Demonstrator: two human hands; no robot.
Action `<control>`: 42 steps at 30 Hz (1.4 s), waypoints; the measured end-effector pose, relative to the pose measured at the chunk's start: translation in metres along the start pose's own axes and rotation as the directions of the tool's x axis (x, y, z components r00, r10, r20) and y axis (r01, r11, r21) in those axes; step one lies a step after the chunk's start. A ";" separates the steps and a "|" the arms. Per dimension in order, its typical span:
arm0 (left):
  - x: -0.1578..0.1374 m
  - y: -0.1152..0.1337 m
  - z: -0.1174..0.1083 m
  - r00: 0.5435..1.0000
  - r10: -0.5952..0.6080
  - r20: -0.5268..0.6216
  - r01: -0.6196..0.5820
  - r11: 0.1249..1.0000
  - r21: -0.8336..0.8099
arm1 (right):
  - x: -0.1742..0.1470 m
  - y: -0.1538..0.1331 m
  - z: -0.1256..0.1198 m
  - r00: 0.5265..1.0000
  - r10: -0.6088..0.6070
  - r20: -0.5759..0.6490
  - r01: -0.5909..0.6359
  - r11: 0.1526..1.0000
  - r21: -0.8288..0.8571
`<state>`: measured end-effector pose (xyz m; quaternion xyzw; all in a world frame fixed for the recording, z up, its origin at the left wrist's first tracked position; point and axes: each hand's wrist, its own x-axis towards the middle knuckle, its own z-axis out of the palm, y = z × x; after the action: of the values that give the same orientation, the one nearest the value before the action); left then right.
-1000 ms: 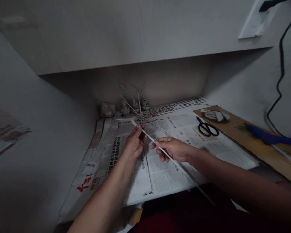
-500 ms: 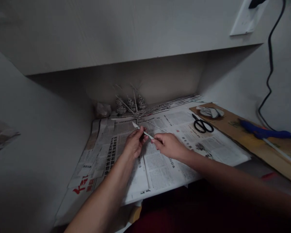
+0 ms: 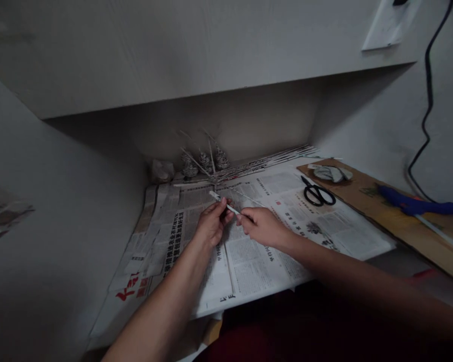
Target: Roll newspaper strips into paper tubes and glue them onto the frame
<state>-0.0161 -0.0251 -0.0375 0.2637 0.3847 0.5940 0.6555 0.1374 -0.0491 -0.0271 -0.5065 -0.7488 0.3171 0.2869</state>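
Observation:
Between my two hands runs a thin rolled newspaper stick (image 3: 231, 208), pale and slanting down to the right. My left hand (image 3: 212, 221) pinches it near its upper end, with the flatter whitish tip poking out past the thumb. The fingers of my right hand (image 3: 260, 225) are closed round its lower end. Just beyond the hands, several paper sticks (image 3: 212, 177) join in a star shape, some pointing up and others lying flat. Both hands are over newspaper sheets (image 3: 245, 266) spread on the work surface.
Three small woven cones (image 3: 205, 162) stand at the back, beside a long bundle of paper sticks (image 3: 272, 162). To the right lie black scissors (image 3: 317, 195), a cardboard sheet (image 3: 370, 211), a wound pale bundle (image 3: 332, 173) and a blue glue gun (image 3: 415, 202). A cabinet panel (image 3: 211, 50) overhangs the surface.
The newspaper stick has turned between my fingers, and its pointed tip now looks narrower and blunter. Both hands keep their grip in nearly the same spot. The view has shifted slightly.

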 end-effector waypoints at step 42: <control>-0.001 -0.006 -0.002 0.966 -0.108 0.233 0.108 0.994 0.014 | 0.005 0.008 -0.004 0.877 0.083 0.474 -0.404 0.661 0.633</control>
<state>-0.0142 -0.0272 -0.0436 0.3108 0.3190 0.5221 0.7273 0.1433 -0.0417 -0.0300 -0.3751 -0.5311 0.7163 0.2530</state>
